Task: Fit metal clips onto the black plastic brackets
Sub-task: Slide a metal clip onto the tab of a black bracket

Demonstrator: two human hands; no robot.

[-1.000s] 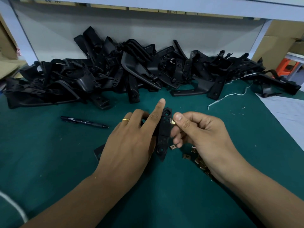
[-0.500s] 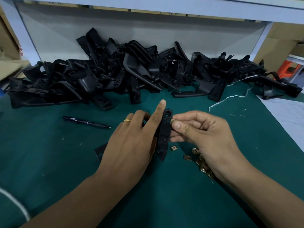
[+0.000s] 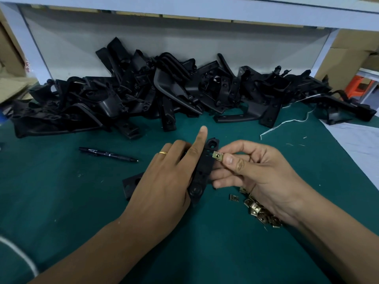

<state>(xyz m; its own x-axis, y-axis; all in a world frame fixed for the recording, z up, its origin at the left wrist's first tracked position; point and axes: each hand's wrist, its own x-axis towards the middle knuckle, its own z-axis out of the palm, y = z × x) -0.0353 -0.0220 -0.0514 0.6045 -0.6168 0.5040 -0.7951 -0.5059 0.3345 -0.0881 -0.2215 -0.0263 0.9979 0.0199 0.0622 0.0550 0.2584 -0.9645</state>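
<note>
Brass-coloured clip (image 3: 217,156), pinched in right hand (image 3: 257,175), touched edge of black bracket (image 3: 203,171) gripped by left hand (image 3: 164,181).

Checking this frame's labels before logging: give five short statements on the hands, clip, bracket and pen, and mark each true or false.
1. The right hand pinches a metal clip at the edge of the black bracket. True.
2. The left hand lies flat and empty on the mat. False: it holds the bracket.
3. A ring is on the left hand. True.
4. The loose clips lie left of the bracket. False: they lie to its right, under the right hand.
5. The pen is in the bracket pile. False: it lies apart on the green mat.
</note>
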